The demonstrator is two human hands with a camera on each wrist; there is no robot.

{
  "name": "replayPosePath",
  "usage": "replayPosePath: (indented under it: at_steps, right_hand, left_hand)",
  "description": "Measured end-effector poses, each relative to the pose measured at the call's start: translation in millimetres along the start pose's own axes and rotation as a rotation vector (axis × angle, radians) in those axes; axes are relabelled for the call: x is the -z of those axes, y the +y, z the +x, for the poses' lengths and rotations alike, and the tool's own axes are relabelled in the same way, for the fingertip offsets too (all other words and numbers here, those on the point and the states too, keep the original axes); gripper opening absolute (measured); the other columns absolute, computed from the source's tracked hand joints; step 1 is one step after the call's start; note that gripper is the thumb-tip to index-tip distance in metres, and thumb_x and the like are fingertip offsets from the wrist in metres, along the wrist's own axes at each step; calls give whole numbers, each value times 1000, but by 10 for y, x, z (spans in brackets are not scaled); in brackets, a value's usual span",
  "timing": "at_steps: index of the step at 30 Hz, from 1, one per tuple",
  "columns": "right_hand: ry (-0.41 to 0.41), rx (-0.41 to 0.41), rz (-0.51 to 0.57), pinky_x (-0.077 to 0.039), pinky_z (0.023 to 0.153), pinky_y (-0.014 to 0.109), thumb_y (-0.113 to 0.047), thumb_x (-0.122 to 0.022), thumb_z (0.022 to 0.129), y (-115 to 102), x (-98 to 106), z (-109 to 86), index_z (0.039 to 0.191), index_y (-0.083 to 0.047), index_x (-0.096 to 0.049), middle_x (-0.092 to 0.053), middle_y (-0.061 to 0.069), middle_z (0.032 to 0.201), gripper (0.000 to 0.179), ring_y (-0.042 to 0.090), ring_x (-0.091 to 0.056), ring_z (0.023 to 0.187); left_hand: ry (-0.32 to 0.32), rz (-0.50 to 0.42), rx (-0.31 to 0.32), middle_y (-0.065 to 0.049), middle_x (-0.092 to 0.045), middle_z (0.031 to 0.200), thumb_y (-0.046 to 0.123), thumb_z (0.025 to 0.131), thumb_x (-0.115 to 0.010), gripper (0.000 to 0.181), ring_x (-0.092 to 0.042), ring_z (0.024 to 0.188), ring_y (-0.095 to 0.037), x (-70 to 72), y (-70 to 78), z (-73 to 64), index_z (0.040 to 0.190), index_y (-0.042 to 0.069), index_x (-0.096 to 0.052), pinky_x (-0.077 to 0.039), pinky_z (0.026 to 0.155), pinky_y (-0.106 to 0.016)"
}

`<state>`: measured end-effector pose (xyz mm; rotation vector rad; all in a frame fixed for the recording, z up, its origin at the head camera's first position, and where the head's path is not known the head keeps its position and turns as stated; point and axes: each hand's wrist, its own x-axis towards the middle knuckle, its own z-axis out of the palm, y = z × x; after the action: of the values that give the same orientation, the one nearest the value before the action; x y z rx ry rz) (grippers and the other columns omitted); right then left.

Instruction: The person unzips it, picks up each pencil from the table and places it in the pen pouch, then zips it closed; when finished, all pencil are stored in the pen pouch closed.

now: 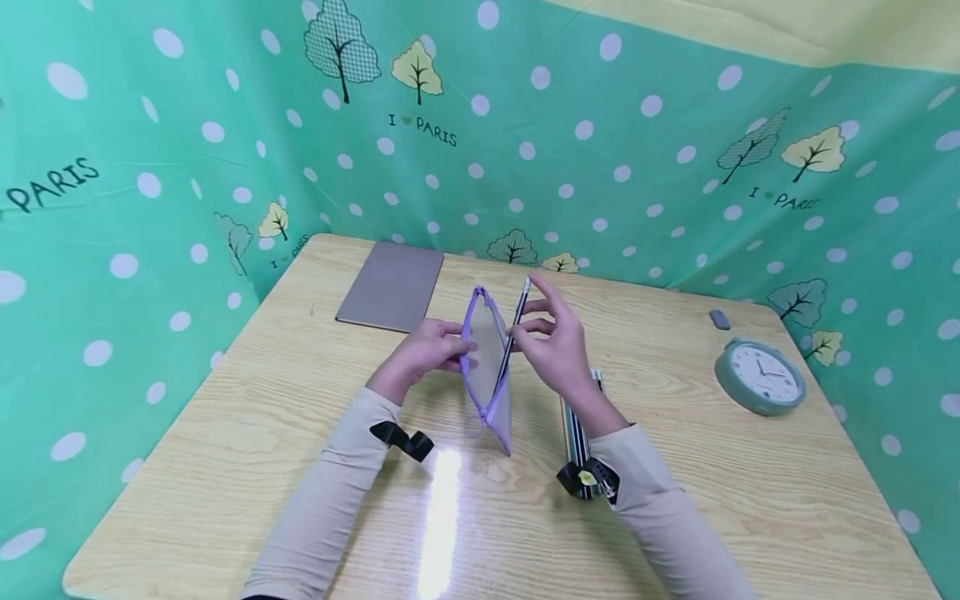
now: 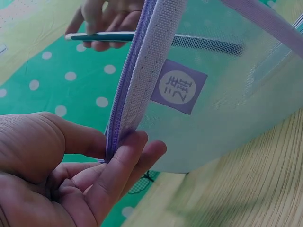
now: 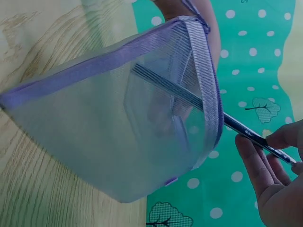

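A mesh zip pouch [image 1: 480, 354] with purple edging stands with its mouth gaping between the two hands. My left hand [image 1: 435, 346] pinches the zip edge between thumb and fingers, and a small purple label [image 2: 179, 87] shows on the mesh near it. In my right hand [image 1: 553, 342] a dark striped pencil [image 1: 517, 312] is held by thumb and fingers near its pale upper end. Through the mesh in the right wrist view, the lower part of that pencil [image 3: 165, 85] shows inside the pouch. Several more striped pencils [image 1: 576, 433] lie on the table, partly hidden under the right forearm and wrist camera.
A grey-brown notebook [image 1: 392, 286] lies at the table's back left. To the right sits a round green clock [image 1: 760, 377], with a small grey eraser-like block [image 1: 719, 319] behind it. A green dotted curtain [image 1: 570, 167] borders the wooden table [image 1: 255, 433].
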<state>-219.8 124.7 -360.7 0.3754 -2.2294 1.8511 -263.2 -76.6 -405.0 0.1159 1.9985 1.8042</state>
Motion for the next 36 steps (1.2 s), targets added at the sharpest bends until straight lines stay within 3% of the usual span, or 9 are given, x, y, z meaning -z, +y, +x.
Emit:
replayPosePath:
  at_steps: [3,5,10,15,24,36]
  right_hand:
    - [-32,-4,-67,-67,70,48,20,-60,84,30,25,-6,156,-3,-43,-59,27,114,78,39,-73,84]
    - [-51,-6,-109,-68,70,46,19,-61,85,43,38,-9,156,-4,-43,-60,27,114,77,43,-72,86]
    - [-113,77,-330,-67,67,30,17,-64,85,35,33,-10,153,-3,-47,-66,24,109,73,36,-75,83]
    - [-150,148,-541,-67,64,29,15,-69,84,-38,-13,-2,151,0,-48,-70,22,106,72,32,-76,79]
    - [-152,185,-679,-67,65,32,17,-70,82,-28,-41,0,149,4,-49,-69,23,101,72,32,-75,78]
    - [-209,72,-719,-66,62,27,13,-71,84,34,-101,12,155,0,-43,-68,23,107,77,31,-75,81]
  left_hand:
    - [7,27,-7,-19,-73,96,2,100,-62,42,-75,78,-16,10,-1,-4,138,-16,-54,-66,75,-27]
    - [16,36,-6,-20,-73,97,2,100,-63,42,-75,79,-16,9,-2,0,138,-15,-55,-66,74,-27]
    - [17,45,-15,-25,-74,101,2,100,-64,42,-73,76,-14,-5,15,-11,138,-14,-55,-67,73,-27]
    - [1,51,-48,-27,-74,105,2,100,-62,41,-72,73,-12,-2,26,-24,137,-14,-57,-66,73,-27]
    - [4,43,-60,-29,-73,110,0,100,-61,41,-70,70,-10,0,43,-54,137,-15,-56,-66,71,-26]
    - [4,51,-61,-31,-69,122,3,101,-62,46,-74,76,-15,-14,31,-55,143,-13,-51,-67,74,-29]
